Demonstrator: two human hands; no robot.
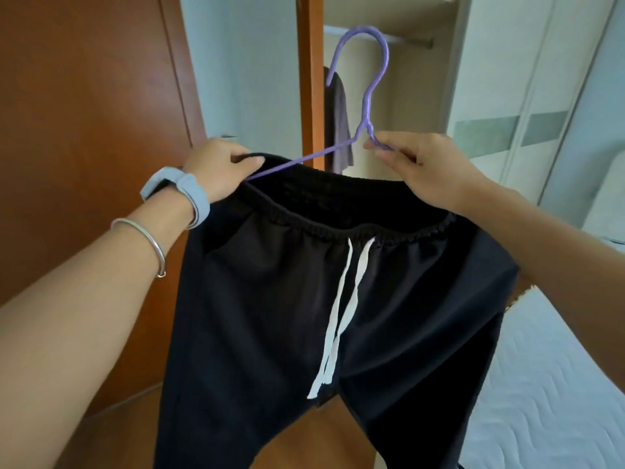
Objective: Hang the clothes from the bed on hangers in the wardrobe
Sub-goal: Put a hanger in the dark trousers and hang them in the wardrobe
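Dark navy trousers point(270, 299) with an elastic waistband and a white drawstring point(341, 299) hang in front of me. A purple hanger point(367, 96) sits at the waistband with its hook pointing up. My left hand point(220, 167) pinches the left side of the waistband together with the hanger's left arm. My right hand point(422, 167) grips the hanger just below its neck and the right side of the waistband. The hanger's lower part is hidden inside the trousers. Behind them is the open wardrobe point(389, 79), its rail point(409, 40) at the top.
A grey garment point(336, 120) hangs inside the wardrobe on the left. The brown wardrobe door point(84, 96) stands open at the left. White sliding doors point(541, 96) are at the right. The bed's white quilted mattress point(558, 384) lies at the lower right.
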